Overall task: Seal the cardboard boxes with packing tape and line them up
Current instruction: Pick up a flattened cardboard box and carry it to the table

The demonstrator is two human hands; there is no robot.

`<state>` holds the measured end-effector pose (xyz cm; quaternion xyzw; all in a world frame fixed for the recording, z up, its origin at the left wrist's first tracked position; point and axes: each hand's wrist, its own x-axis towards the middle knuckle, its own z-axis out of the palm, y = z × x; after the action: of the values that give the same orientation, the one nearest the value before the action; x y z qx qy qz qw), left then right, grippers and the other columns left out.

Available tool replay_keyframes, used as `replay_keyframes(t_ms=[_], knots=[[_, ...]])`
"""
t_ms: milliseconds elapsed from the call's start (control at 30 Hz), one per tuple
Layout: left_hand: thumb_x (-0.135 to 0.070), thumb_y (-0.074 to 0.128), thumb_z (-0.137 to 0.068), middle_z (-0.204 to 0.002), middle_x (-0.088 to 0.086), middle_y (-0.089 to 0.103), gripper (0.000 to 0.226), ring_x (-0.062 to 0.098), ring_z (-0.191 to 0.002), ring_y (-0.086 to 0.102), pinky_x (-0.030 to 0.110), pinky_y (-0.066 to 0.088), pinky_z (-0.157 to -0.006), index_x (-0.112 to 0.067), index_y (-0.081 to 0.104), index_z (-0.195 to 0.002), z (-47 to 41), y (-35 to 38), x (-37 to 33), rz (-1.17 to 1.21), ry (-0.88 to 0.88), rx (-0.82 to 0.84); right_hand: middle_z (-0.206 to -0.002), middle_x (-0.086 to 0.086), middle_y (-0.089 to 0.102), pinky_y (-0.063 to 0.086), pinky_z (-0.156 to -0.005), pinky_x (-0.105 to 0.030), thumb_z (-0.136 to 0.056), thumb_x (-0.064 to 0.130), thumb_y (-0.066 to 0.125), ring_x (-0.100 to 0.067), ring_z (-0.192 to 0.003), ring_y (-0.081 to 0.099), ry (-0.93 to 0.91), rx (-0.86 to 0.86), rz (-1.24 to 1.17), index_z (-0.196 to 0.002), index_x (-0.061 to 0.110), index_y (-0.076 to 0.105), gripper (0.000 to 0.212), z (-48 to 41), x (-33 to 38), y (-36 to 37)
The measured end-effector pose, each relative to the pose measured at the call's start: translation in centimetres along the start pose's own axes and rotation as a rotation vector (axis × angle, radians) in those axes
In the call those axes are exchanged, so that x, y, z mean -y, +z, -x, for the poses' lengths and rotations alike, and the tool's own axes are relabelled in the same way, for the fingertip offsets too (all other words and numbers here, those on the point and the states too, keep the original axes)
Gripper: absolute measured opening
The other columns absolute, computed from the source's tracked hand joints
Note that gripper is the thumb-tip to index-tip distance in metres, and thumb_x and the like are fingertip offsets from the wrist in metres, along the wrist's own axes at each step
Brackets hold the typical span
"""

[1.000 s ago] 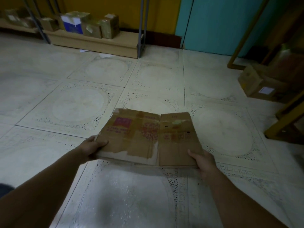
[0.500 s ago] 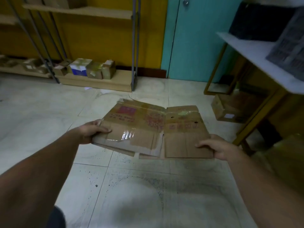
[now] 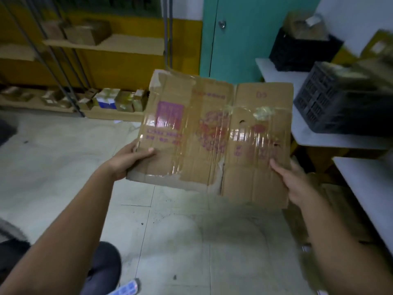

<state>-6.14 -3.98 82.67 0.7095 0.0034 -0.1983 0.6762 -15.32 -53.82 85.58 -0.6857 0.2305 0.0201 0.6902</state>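
A flattened brown cardboard box (image 3: pixel 214 133) with red and pink print and strips of old clear tape is held up in front of me, tilted toward my face. My left hand (image 3: pixel 129 158) grips its lower left edge, thumb on top. Along the lower right edge my right hand (image 3: pixel 295 179) holds it, fingers behind the board. No tape roll shows in view.
Small sealed boxes (image 3: pixel 119 100) line a low wooden shelf (image 3: pixel 110 113) at the back left. A teal door (image 3: pixel 234 35) stands behind. White tables (image 3: pixel 314 133) at right carry dark crates (image 3: pixel 340 99). More cardboard (image 3: pixel 331 201) lies under the tables. Tiled floor (image 3: pixel 180 241) spreads below.
Both hands have lifted the flattened box higher and tipped it up toward me. My view has risen from the floor toward the door and the tables at right.
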Motion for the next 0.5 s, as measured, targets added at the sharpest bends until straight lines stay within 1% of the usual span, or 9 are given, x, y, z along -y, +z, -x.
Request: replay_keyframes(t_ms=[67,133,267,367,433,500], knots=[[-0.056,0.084,-0.088,-0.135,0.004,0.073,0.059,0.027,-0.123,0.072,0.048,0.060,-0.099,-0.033,0.066,-0.139,2.8,1.7,-1.3,-0.019,0.029,-0.046,-0.108,0.003,0.080,0.061,-0.079,-0.042,-0.082,0.041,0.083,-0.021,-0.099,0.077,-0.011,-0.025,-0.014,-0.120,0.037,0.071,0.039,3.6,0.4,-2.3],[-0.058,0.086,-0.084,-0.132,0.003,0.075,0.060,0.026,-0.120,0.073,0.049,0.059,-0.100,-0.032,0.069,-0.135,5.4,4.1,-1.8,-0.065,0.063,-0.085,-0.112,0.003,0.079,0.060,-0.085,-0.046,-0.084,0.042,0.082,-0.021,-0.104,0.076,-0.021,-0.043,-0.006,-0.123,0.036,0.071,0.041,7.2,-0.2,-4.8],[-0.048,0.088,-0.084,-0.132,0.004,0.074,0.059,0.026,-0.119,0.073,0.047,0.059,-0.098,-0.030,0.067,-0.136,8.6,9.2,-1.4,-0.078,0.126,-0.045,-0.115,0.004,0.079,0.059,-0.088,-0.046,-0.082,0.048,0.083,-0.018,-0.102,0.076,-0.034,-0.083,-0.024,-0.119,0.041,0.073,0.039,12.8,-2.2,-10.0],[-0.035,0.089,-0.085,-0.133,0.004,0.073,0.058,0.024,-0.119,0.073,0.041,0.062,-0.093,-0.035,0.062,-0.137,9.6,13.0,-1.5,-0.127,0.146,0.018,-0.116,0.004,0.078,0.060,-0.090,-0.048,-0.082,0.046,0.084,-0.018,-0.104,0.076,-0.028,-0.128,-0.052,-0.126,0.037,0.070,0.047,15.9,-4.3,-14.2],[-0.025,0.090,-0.086,-0.131,0.005,0.073,0.058,0.025,-0.117,0.073,0.038,0.064,-0.090,-0.034,0.061,-0.135,9.5,15.8,-1.9,-0.169,0.143,0.059,-0.117,0.005,0.078,0.060,-0.088,-0.044,-0.082,0.047,0.083,-0.018,-0.106,0.076,-0.052,-0.159,-0.064,-0.125,0.037,0.071,0.045,17.6,-5.4,-16.7],[-0.023,0.090,-0.085,-0.128,0.006,0.074,0.056,0.026,-0.114,0.074,0.037,0.065,-0.087,-0.031,0.060,-0.132,8.9,18.6,-2.6,-0.206,0.131,0.084,-0.116,0.008,0.078,0.062,-0.083,-0.039,-0.082,0.053,0.081,-0.014,-0.104,0.076,-0.089,-0.198,-0.046,-0.125,0.039,0.071,0.046,18.9,-6.0,-18.8]])
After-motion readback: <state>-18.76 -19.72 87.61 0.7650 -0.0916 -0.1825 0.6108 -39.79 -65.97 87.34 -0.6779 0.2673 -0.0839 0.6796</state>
